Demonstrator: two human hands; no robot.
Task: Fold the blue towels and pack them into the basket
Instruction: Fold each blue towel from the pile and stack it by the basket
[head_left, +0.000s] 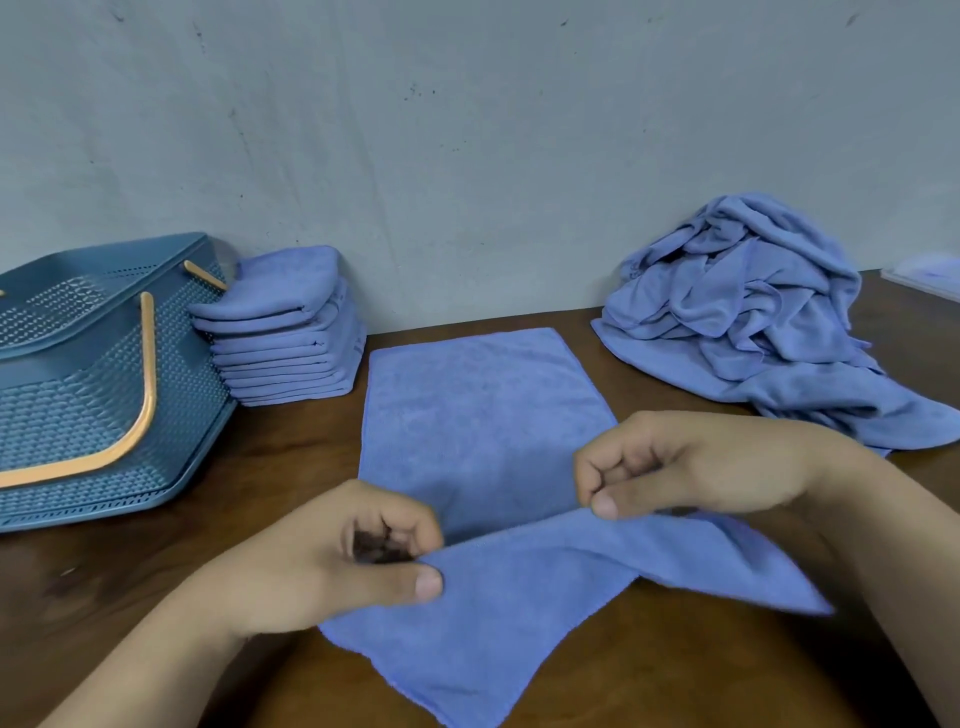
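A blue towel (483, 415) lies on the brown table in front of me, its far part flat and its near edge lifted. My left hand (358, 556) pinches that raised edge at the left, and my right hand (670, 467) pinches it at the right between thumb and fingers. At the left stands a blue plastic basket (98, 395) with orange handles. A stack of several folded blue towels (285, 332) sits right beside the basket. A heap of unfolded blue towels (753, 317) is piled at the back right.
A grey wall runs close behind the table (270, 483). A pale flat object (924, 275) shows at the far right edge, partly cut off. The table's near edge lies beyond the frame.
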